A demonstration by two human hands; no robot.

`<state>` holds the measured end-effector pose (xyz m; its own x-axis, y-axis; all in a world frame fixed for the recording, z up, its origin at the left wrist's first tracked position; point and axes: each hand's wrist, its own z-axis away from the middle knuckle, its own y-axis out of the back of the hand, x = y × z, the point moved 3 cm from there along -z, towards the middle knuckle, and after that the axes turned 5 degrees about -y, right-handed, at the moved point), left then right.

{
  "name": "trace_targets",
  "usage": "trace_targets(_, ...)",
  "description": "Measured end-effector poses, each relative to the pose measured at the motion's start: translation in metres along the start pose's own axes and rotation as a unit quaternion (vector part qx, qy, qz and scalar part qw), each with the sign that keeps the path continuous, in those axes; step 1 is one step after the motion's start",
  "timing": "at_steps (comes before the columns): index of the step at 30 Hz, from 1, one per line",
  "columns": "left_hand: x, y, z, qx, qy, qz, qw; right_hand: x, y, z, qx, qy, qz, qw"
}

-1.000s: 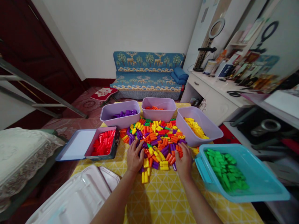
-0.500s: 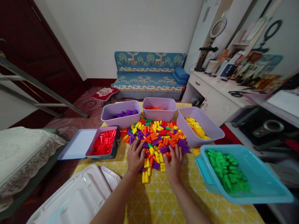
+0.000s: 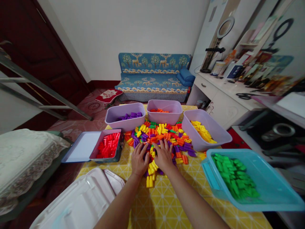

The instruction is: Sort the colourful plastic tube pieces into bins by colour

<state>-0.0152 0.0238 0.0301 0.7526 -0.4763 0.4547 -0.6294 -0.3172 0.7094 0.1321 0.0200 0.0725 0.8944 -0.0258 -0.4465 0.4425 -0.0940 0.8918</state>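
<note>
A heap of small plastic pieces (image 3: 166,128) in orange, yellow, purple, red and green lies on the yellow patterned tablecloth (image 3: 164,200). My left hand (image 3: 139,160) rests at the near left of the heap, its fingers spread over the pieces. Close beside it, my right hand (image 3: 163,156) reaches into the middle of the heap with fingers stretched out and apart. Pieces under both palms are hidden. Between the hands and toward me lie several yellow pieces (image 3: 150,173).
Lilac bins hold purple (image 3: 111,121), orange (image 3: 164,118) and yellow pieces (image 3: 202,132). A tin (image 3: 116,156) of red pieces stands left, a teal bin (image 3: 274,190) of green ones right. White lids (image 3: 81,200) lie front left. A sofa (image 3: 152,79) stands behind.
My right hand has moved left and slightly forward, closer to my left hand. Some orange and purple pieces now show where it was. The left hand has barely moved.
</note>
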Motion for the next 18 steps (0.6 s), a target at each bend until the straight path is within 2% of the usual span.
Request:
trace_targets(4, -0.001, 0.000, 0.000, 0.002, -0.001, -0.004, 1.000, 0.000, 0.003, -0.002, 0.010, 0.019, -0.029, 0.999)
trace_targets(8, -0.002, -0.001, 0.002, 0.004, -0.001, -0.002, 1.000, 0.000, 0.011, -0.002, 0.060, 0.027, -0.090, 0.994)
trace_targets(10, -0.003, -0.002, 0.003, 0.004, 0.002, -0.002, 1.000, -0.001, 0.017, -0.002, 0.088, 0.038, -0.148, 0.984)
trace_targets(12, -0.003, -0.002, 0.003, 0.000, 0.005, -0.002, 1.000, -0.001, 0.022, -0.002, 0.113, 0.030, -0.246, 0.962)
trace_targets(14, -0.003, -0.001, 0.003, -0.002, 0.007, -0.001, 1.000, 0.002, 0.023, -0.003, 0.112, -0.026, -0.386, 0.915)
trace_targets(15, -0.002, -0.001, 0.002, -0.004, 0.008, -0.001, 1.000, 0.004, 0.022, -0.004, 0.097, -0.072, -0.468, 0.875)
trace_targets(16, -0.002, 0.000, 0.002, -0.004, 0.008, -0.001, 1.000, 0.006, 0.019, -0.004, 0.074, -0.123, -0.548, 0.824)
trace_targets(18, -0.001, 0.001, 0.001, -0.004, 0.009, -0.001, 1.000, 0.009, 0.011, -0.004, 0.016, -0.218, -0.676, 0.703)
